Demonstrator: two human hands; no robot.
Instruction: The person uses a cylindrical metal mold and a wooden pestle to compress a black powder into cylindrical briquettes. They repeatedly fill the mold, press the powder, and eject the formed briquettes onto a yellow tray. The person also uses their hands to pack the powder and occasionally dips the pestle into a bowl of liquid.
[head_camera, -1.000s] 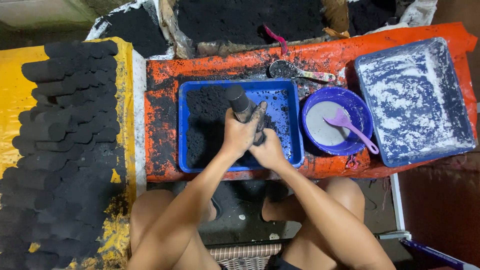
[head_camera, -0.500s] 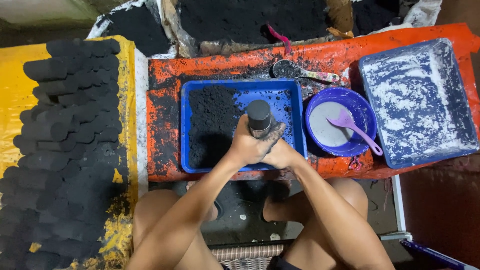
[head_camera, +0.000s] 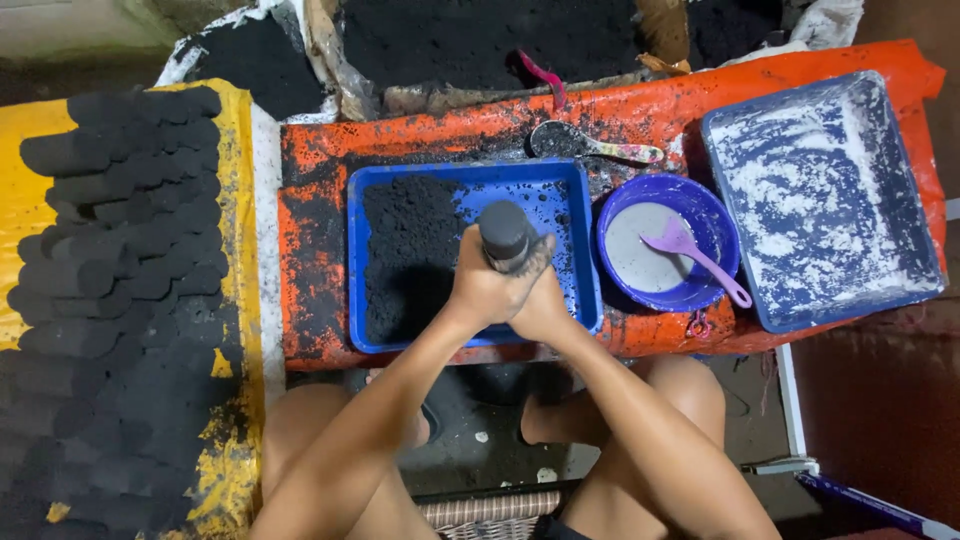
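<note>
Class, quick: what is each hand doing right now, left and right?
Left hand: closed around the dark cylinder, held upright over the blue tray.
Right hand: closed on the same cylinder, pressed against the left hand.

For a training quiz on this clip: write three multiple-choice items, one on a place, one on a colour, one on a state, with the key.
1. Where does the purple spoon lie?
A. in the round purple bowl
B. in the white-dusted blue tray
C. on the yellow sheet

2. What colour is the tray with black powder under the hands?
A. orange
B. blue
C. yellow

3. How is the dark cylinder held?
A. lying loose in the powder
B. by the right hand alone
C. upright, with both hands around it

Key: 1 A, its scoop rests on the grey contents of the bowl. 2 B, blue walls show around the powder. 3 C, the left hand and right hand clasp it below its round top.
</note>
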